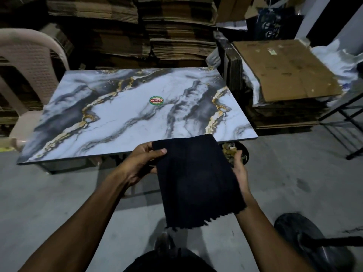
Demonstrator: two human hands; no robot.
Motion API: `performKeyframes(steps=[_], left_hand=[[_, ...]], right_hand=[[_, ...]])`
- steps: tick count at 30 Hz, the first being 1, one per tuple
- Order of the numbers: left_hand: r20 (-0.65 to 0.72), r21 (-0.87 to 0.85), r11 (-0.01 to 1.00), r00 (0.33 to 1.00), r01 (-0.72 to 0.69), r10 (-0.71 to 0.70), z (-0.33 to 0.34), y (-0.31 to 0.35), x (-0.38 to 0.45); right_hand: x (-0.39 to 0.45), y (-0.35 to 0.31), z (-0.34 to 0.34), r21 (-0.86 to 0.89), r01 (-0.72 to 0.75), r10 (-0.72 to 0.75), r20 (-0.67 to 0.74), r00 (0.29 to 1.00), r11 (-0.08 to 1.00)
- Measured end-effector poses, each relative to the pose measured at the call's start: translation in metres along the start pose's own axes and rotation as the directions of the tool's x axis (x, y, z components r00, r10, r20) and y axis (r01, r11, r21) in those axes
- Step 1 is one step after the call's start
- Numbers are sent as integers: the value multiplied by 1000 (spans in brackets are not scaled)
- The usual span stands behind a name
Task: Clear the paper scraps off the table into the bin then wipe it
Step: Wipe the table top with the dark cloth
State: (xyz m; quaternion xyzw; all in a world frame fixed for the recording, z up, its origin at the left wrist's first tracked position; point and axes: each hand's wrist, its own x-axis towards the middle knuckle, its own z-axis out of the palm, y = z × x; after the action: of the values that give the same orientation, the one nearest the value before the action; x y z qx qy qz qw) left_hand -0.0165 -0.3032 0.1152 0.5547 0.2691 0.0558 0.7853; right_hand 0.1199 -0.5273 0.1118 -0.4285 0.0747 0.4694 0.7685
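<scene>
A black cloth hangs spread out in front of me, just before the table's near edge. My left hand grips its upper left corner with the thumb on top. My right hand holds its right edge, mostly hidden behind the fabric. The marble-patterned table lies beyond, with a round red and green sticker near its middle. A dark round bin holding paper scraps stands on the floor under the table's near right corner, partly hidden by the cloth.
A beige plastic chair stands at the table's left. Stacks of flattened cardboard fill the back and right side. A black metal frame is at far right, a dark round object on the floor near right.
</scene>
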Motion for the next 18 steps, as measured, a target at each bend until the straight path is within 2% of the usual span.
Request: performKeyframes(steps=[2,3,5,7,11,14,15,18], left_hand=[[-45,72,997,999,-16,19,5,1,-16],[-65,112,993,997,-28,35,7,2,-24],[-130,174,984,990,-34,57,10,-1,-42],[-209,227,973,974,-42,90,12,-1,-63],[-436,364,931,879,-26,195,5,-13,-92],[-548,388,922,806,6,225,-6,-15,-114],[-566,382,924,790,-4,237,-12,-16,-119],[-616,316,947,748,-50,245,-18,-5,-135]], right_hand=[[-12,0,-3,-46,-41,44,65,997,998],[-14,3,-4,-129,-48,57,65,996,990],[-11,12,-9,-336,18,-10,26,1000,942],[-8,19,-4,-533,99,-125,-14,992,841],[-10,40,25,-786,304,-345,124,931,539],[-17,71,55,-850,442,-430,298,852,286],[-20,83,65,-852,469,-429,343,836,231],[-32,115,97,-817,551,-369,465,804,170]])
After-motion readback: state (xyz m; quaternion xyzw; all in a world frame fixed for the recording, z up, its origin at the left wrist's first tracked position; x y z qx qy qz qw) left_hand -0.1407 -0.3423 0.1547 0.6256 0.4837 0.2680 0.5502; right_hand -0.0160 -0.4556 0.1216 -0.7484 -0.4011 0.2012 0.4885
